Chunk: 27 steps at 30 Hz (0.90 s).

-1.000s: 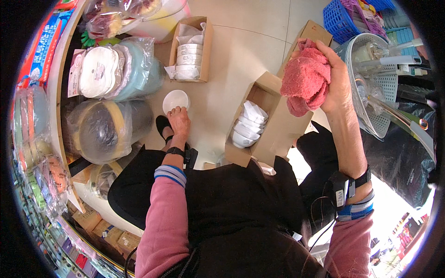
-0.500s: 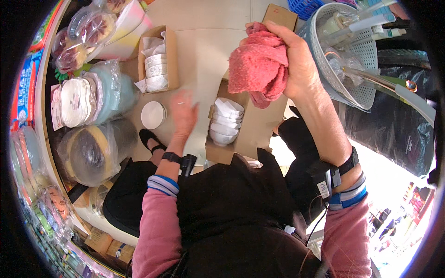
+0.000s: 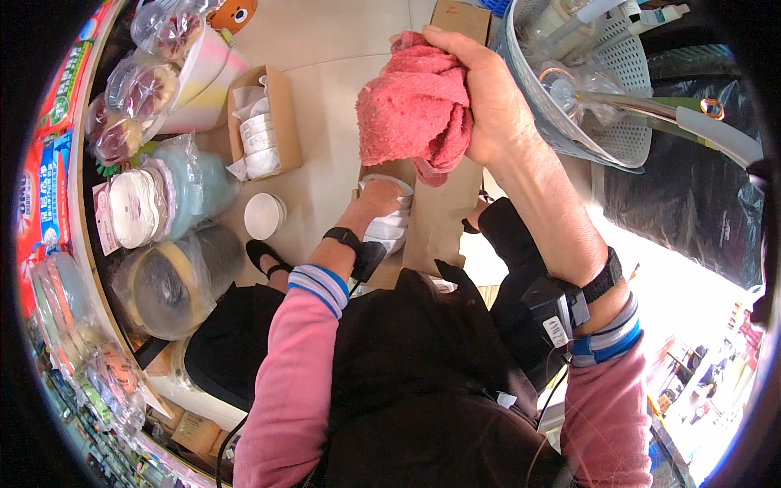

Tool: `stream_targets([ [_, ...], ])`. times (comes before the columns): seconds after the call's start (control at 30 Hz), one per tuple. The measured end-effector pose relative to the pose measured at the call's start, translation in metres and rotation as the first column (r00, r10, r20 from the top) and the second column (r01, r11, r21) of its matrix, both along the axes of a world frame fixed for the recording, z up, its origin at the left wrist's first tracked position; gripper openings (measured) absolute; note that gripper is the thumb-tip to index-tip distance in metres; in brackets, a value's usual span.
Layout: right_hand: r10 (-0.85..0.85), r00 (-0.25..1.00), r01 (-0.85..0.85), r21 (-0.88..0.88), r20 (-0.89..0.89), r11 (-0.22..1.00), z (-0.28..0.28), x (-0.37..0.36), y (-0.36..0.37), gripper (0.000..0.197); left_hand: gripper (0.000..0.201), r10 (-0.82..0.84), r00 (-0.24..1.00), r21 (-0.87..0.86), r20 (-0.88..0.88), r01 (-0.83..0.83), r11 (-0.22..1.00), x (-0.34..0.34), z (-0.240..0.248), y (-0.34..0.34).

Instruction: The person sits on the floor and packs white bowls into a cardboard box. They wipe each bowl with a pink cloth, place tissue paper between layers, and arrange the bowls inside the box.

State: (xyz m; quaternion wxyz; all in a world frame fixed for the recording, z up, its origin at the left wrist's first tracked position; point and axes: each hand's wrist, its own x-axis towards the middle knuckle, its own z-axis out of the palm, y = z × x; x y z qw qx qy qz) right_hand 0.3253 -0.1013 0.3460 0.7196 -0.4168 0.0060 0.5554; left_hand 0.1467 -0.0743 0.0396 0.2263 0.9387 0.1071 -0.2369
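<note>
Raised above the floor, my right hand [image 3: 500, 106] is closed round a bunched red cloth [image 3: 415, 106]. Lower down, my left hand [image 3: 381, 199] reaches into an open cardboard box [image 3: 439, 211] and touches the stack of white bowls [image 3: 386, 233] inside it. Its fingers are hidden among the bowls and under the cloth, so their grip does not show. To the left, a white bowl or small stack of them [image 3: 264, 215] stands on the floor. Beyond it, a second cardboard box [image 3: 286, 122] holds several white bowls [image 3: 259, 134] with paper between them.
At the right is a grey perforated basket [image 3: 626, 89] with wrapped, long-handled items. Along the left lie plastic-wrapped plates [image 3: 134, 207], a wrapped round container [image 3: 167, 285] and a pastel bucket [image 3: 203, 89]. My shoe [image 3: 267, 259] is near the floor bowl.
My left hand has moved right from the open floor to the bowls in the box. My right hand, still holding the cloth, has shifted slightly left.
</note>
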Motion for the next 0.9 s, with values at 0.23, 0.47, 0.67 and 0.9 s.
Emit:
stream_targets([
  [0.23,0.054,0.998,-0.053,0.027,-0.029,0.998,-0.002,0.003,-0.002,0.023,0.028,-0.013,1.000,-0.116,-0.015,0.012,0.993,-0.004,-0.002,0.005],
  [0.47,0.075,0.996,-0.075,0.013,-0.047,0.997,-0.004,0.001,-0.001,0.024,0.038,-0.017,1.000,-0.007,0.017,0.017,1.000,-0.005,0.003,0.012],
  [0.67,0.043,0.999,-0.044,-0.016,-0.010,0.999,-0.009,0.000,0.001,0.024,0.042,0.040,0.999,-0.211,0.016,-0.036,0.977,-0.014,-0.009,0.021],
  [0.9,0.026,1.000,-0.025,-0.031,0.014,0.999,0.000,-0.002,0.001,0.022,0.039,-0.173,0.979,-0.169,-0.108,0.153,0.974,0.004,-0.014,0.028],
])
